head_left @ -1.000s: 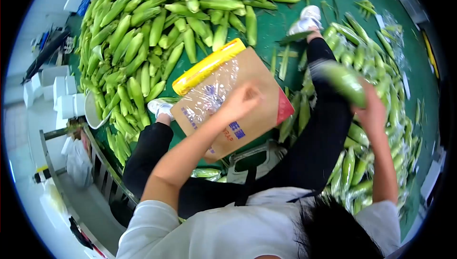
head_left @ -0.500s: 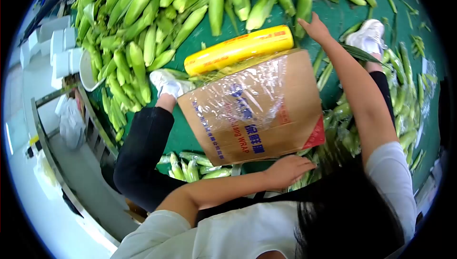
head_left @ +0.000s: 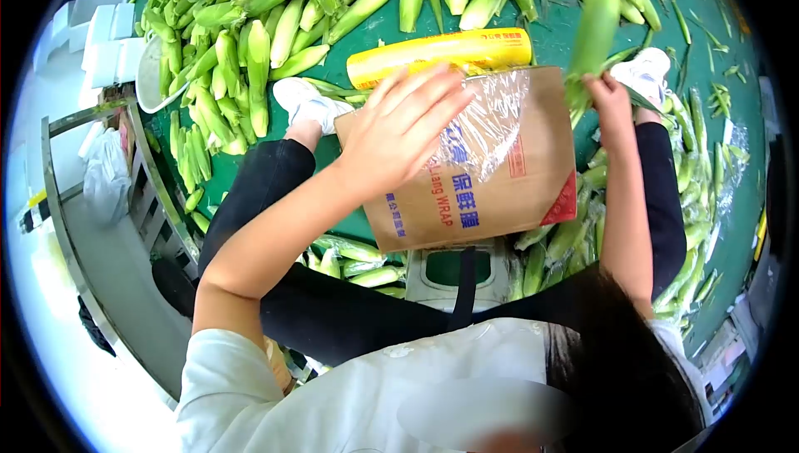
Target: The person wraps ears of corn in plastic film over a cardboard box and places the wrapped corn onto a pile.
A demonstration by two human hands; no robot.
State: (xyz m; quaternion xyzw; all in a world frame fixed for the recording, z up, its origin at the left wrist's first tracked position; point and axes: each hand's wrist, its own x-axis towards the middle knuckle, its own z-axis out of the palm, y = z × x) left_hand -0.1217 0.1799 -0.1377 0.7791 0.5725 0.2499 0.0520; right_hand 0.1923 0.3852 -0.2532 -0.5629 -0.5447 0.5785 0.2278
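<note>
My right hand is closed on the lower end of a green-husked ear of corn, which stands nearly upright and is slightly blurred. My left hand hovers over the left part of a cardboard box, fingers stretched out with nothing in them. Clear plastic film lies across the top of that box, covering some of its blue and red print. Along the box's far edge rests a yellow roll of wrap. Part of the film and print is hidden behind my left hand.
A large pile of unwrapped corn spreads over the green floor at the back. Plastic-wrapped ears lie at the right, and more wrapped ears lie near my leg. A metal frame stands at the left, by a white basin.
My right hand has lifted an ear of corn from the pile's near edge. My left hand has moved from the box's near edge up over the film, fingers extended. The view has shifted slightly.
</note>
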